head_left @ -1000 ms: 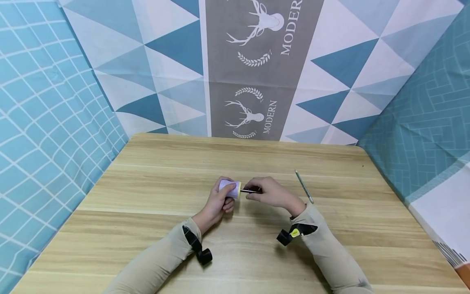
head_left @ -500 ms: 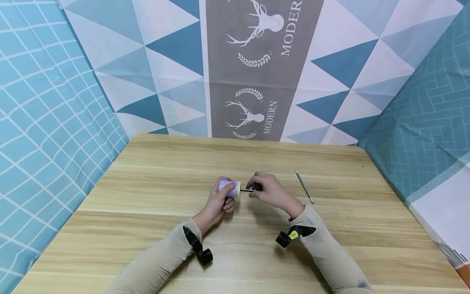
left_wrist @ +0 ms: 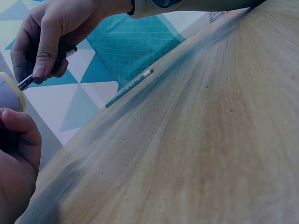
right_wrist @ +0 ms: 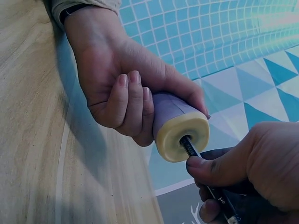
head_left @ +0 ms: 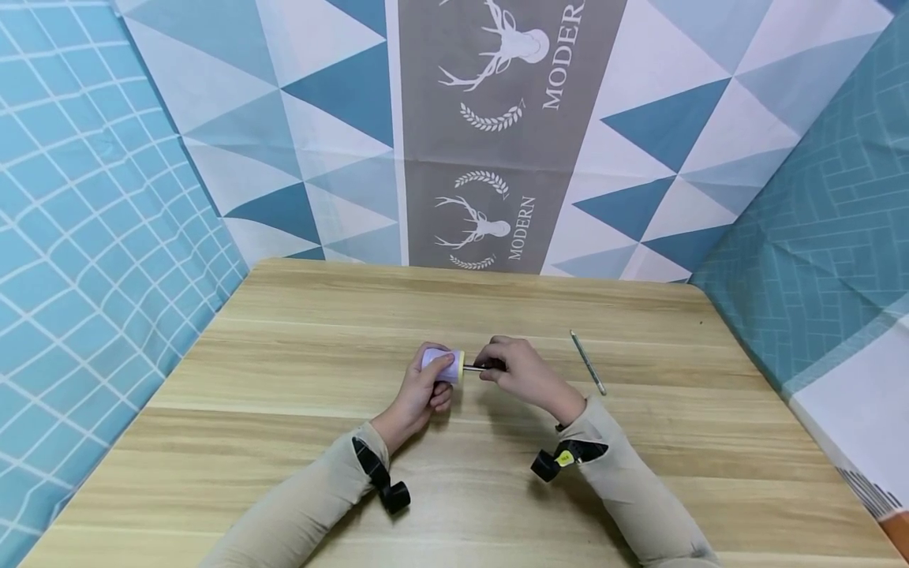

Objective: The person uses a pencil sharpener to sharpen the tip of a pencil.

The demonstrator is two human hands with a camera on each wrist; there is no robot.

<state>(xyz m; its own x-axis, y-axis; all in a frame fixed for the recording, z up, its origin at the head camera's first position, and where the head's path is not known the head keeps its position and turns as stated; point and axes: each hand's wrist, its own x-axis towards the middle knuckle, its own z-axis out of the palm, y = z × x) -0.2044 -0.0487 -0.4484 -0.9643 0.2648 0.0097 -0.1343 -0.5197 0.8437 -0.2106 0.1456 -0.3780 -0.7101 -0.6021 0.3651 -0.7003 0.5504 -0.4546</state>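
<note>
A purple pencil sharpener [right_wrist: 170, 108] with a pale yellow end is held in my left hand [head_left: 417, 388], over the middle of the table. My left fingers wrap its body and the thumb lies along its side. A dark pencil [right_wrist: 190, 148] has its front end inside the round hole of the yellow face. My right hand [head_left: 524, 371] pinches this pencil between thumb and fingers, a short way from the hole. In the right wrist view, light lettering shows on its barrel. The pencil's tip is hidden inside the sharpener.
A green pencil [head_left: 588, 363] lies on the wooden table [head_left: 319, 457], right of my right hand. Patterned cloths [head_left: 341, 142] hang behind the table and along both sides. Each sleeved wrist carries a small black camera [head_left: 395, 497].
My right hand shifts slightly away from the sharpener, then back toward it, its fingers changing their curl around the dark pencil. My left hand and the sharpener stay almost still.
</note>
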